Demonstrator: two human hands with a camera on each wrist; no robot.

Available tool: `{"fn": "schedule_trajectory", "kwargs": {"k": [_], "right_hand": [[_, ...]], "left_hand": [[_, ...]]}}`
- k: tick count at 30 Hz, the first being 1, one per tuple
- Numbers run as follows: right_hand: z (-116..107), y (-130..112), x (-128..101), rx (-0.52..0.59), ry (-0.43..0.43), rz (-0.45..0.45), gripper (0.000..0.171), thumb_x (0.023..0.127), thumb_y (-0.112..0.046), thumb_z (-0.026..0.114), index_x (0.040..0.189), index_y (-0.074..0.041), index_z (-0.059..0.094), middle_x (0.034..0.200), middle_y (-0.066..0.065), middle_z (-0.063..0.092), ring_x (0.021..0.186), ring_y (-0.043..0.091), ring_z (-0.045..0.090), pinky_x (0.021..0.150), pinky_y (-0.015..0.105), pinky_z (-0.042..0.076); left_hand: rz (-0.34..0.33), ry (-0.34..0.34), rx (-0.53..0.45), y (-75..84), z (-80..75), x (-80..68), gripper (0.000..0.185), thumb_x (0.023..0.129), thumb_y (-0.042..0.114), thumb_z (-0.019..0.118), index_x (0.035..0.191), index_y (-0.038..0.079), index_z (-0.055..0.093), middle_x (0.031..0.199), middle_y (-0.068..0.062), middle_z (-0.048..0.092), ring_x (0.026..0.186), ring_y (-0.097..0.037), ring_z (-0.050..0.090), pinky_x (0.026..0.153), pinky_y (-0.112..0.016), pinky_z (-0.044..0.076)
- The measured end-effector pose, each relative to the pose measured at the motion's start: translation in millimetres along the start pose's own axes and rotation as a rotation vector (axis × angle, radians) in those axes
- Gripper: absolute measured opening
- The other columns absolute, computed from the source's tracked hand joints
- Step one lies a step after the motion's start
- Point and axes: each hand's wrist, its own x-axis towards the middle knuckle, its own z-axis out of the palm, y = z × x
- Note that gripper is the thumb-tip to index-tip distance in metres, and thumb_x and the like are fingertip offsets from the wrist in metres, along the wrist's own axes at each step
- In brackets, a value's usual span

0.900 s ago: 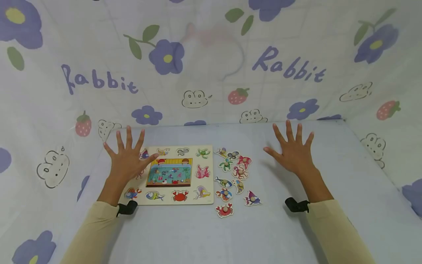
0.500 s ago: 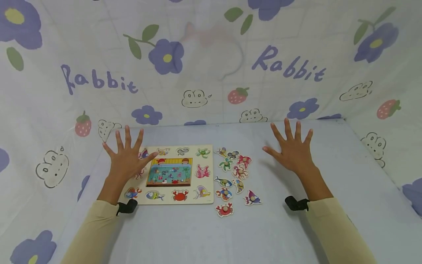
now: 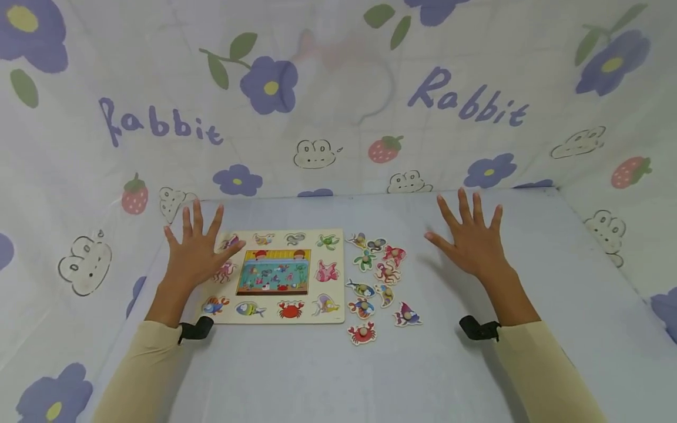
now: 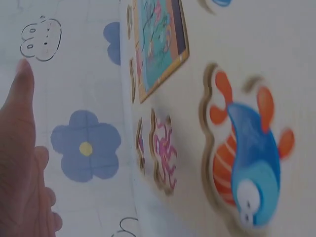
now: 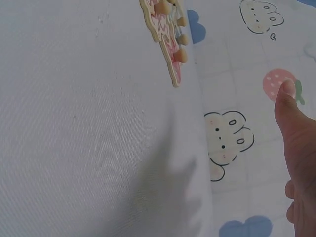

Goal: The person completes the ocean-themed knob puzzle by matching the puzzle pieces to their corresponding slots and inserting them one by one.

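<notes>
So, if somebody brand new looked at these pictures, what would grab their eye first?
Probably the two bare hands, fingers spread and holding nothing: the left hand over the left side of the puzzle board, the right hand off to the right. Next, the loose sea-creature pieces scattered just right of the board. Behind the table, the sheet stands out with its purple flowers and "Rabbit" lettering.

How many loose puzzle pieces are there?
10 pieces, right of the board: five in a ragged column beside it, down to the red crab; five farther right, down to the purple fish. The left hand might hide more.
</notes>
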Motion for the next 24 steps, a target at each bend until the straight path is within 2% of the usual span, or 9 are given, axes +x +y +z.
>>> {"fn": "schedule_trajectory", "kwargs": {"k": [5,8,12,16,19,24], "right_hand": [[-1,-5,-9,0.047,-0.03,-0.012,0.087,0.099,-0.071,0.036,0.165,-0.027,0.001,0.168,0.02,-0.008,0.152,0.042,-0.015,0.11,0.075,-0.016],[-2,-8,-13,0.073,-0.046,-0.022,0.086,0.1,-0.071,0.033,0.165,-0.025,0.0,0.168,0.021,-0.007,0.152,0.045,-0.012,0.109,0.076,-0.015],[-2,-13,-16,0.128,-0.069,-0.031,0.086,0.1,-0.07,0.033,0.164,-0.024,-0.001,0.168,0.023,-0.005,0.152,0.046,-0.01,0.108,0.075,-0.019],[0,-17,-19,0.18,-0.101,-0.037,0.086,0.101,-0.067,0.035,0.164,-0.022,-0.002,0.168,0.024,-0.004,0.153,0.046,-0.009,0.107,0.073,-0.022],[3,-19,-21,0.195,-0.123,-0.037,0.087,0.101,-0.068,0.034,0.164,-0.02,-0.002,0.168,0.024,-0.003,0.153,0.046,-0.007,0.108,0.074,-0.02],[6,-23,-21,0.198,-0.151,-0.038,0.087,0.102,-0.067,0.035,0.164,-0.019,-0.001,0.168,0.023,-0.001,0.153,0.045,-0.004,0.109,0.075,-0.018]], "left_hand": [[0.047,-0.08,-0.025,-18.0,-1.3,-10.8,0.098,0.094,0.076,0.043,0.164,0.025,-0.001,0.165,-0.024,-0.019,0.151,-0.048,-0.013,0.108,-0.081,-0.002],[0.056,-0.151,-0.053,-26.9,-3.2,-17.9,0.098,0.094,0.069,0.053,0.165,0.024,0.001,0.165,-0.027,-0.014,0.151,-0.052,-0.007,0.109,-0.081,0.0],[0.041,-0.26,-0.104,-32.9,-7.4,-23.8,0.103,0.091,0.063,0.063,0.165,0.024,0.004,0.165,-0.031,-0.008,0.149,-0.056,-0.003,0.109,-0.081,0.001],[0.011,-0.355,-0.174,-37.5,-8.1,-27.8,0.108,0.086,0.065,0.069,0.165,0.024,0.009,0.164,-0.033,-0.006,0.149,-0.057,-0.003,0.109,-0.08,0.001],[-0.006,-0.397,-0.222,-42.9,-3.1,-31.1,0.109,0.083,0.066,0.072,0.164,0.024,0.012,0.164,-0.032,-0.005,0.148,-0.057,-0.004,0.11,-0.079,0.001],[-0.016,-0.419,-0.274,-50.8,7.5,-37.0,0.107,0.082,0.065,0.073,0.164,0.022,0.019,0.165,-0.032,-0.003,0.149,-0.056,-0.004,0.111,-0.078,0.0]]}}
